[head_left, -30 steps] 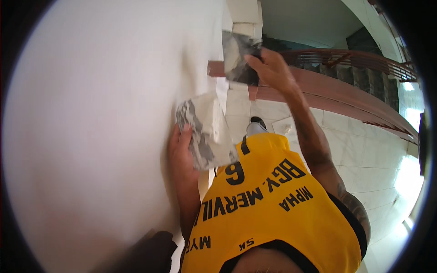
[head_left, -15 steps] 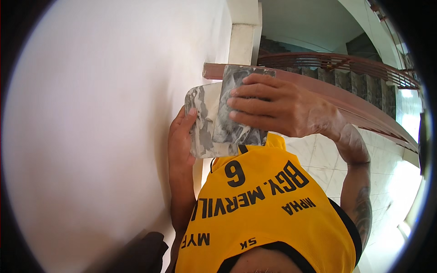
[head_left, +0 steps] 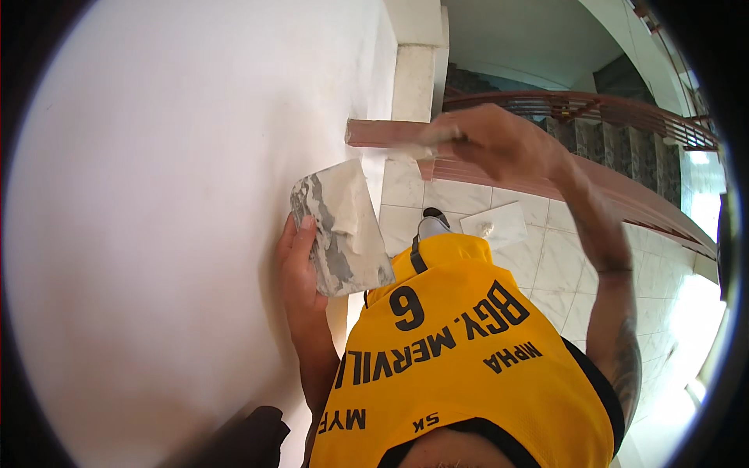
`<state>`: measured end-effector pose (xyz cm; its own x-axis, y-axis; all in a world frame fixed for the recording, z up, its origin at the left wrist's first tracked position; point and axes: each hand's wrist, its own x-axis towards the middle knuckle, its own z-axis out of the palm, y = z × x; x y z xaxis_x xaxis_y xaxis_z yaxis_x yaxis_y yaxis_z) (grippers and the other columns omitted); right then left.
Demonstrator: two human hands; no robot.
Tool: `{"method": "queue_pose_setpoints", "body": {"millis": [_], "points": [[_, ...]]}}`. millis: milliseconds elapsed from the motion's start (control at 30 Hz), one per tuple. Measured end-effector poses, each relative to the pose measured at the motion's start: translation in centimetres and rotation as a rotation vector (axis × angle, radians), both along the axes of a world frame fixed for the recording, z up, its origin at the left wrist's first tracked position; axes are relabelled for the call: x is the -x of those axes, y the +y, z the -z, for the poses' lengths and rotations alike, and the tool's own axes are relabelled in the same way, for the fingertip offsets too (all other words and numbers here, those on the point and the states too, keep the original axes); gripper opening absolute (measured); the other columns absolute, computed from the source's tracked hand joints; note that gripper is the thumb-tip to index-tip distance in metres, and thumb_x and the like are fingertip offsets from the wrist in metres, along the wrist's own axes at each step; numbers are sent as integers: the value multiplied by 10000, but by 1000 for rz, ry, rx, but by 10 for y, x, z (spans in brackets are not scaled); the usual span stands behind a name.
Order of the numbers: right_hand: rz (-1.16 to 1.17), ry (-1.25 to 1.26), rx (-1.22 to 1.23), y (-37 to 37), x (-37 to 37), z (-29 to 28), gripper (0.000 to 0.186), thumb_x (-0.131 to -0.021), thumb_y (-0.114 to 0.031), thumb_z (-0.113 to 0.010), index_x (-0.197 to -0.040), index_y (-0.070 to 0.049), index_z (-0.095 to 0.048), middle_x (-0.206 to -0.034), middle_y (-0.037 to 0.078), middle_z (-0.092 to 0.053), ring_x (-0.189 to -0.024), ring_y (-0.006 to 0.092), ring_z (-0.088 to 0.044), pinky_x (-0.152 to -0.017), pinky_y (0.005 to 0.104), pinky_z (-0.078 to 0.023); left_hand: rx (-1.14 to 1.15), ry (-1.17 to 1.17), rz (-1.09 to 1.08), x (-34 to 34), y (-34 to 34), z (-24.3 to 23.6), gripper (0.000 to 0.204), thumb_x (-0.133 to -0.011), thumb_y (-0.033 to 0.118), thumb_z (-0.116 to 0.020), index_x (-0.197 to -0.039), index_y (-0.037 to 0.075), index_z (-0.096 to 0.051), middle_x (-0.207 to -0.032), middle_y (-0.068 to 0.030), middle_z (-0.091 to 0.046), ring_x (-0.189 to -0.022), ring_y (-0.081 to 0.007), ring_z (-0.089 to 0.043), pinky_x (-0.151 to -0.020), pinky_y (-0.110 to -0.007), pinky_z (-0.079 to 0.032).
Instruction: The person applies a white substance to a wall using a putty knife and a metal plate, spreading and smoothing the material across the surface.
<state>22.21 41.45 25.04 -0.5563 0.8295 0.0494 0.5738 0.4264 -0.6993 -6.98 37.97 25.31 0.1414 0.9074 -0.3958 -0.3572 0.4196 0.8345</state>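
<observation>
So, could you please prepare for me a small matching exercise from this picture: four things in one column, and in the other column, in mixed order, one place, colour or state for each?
Things:
1. flat plate
2. sleeveless jersey
3. curved rail
4. white sheet

Places, colours, states:
A. reddish-brown
B. lying on the tiled floor
C. held by the left hand, smeared with pale paste
D. yellow with black lettering

Right pairs: 1-C, 2-D, 3-A, 4-B.
</observation>
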Motion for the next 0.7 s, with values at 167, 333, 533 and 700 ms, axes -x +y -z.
{"method": "queue_pose_setpoints", "body": {"millis": [167, 333, 533, 700], "points": [[509, 355, 395, 47, 8, 55, 224, -873, -192, -601, -945, 19, -582, -797, 31, -582, -687, 77, -542, -570, 261, -431, -8, 31, -48, 0, -16, -15, 322, -923, 138, -458, -1197, -29, -485, -1110, -106, -575, -981, -181, -579, -850, -301, -464], [728, 947, 756, 91, 46, 115, 209, -858, -147, -580, -921, 52, -570, -836, 67, -576, -721, 153, -567, -622, 316, -484, 18, 14, -112, 6, -31, -17, 334, -918, 132, -466, -1204, -41, -467, -1094, -113, -580, -977, -192, -583, -850, -308, -467], [756, 930, 719, 117, 66, 115, 215, -837, -87, -507, -972, 70, -566, -864, 116, -584, -795, 211, -598, -676, 383, -520, 37, 54, -123, 2, -38, -24, 349, -914, 127, -470, -1220, -39, -453, -1112, -124, -576, -999, -199, -579, -858, -315, -468], [605, 786, 659, 130, 71, 87, 261, -821, -92, -477, -921, 137, -551, -846, 138, -576, -746, 239, -606, -669, 385, -532, -28, -34, -63, 4, -40, -22, 352, -934, 122, -448, -1245, -41, -450, -1122, -130, -590, -971, -175, -600, -848, -291, -487]]}}
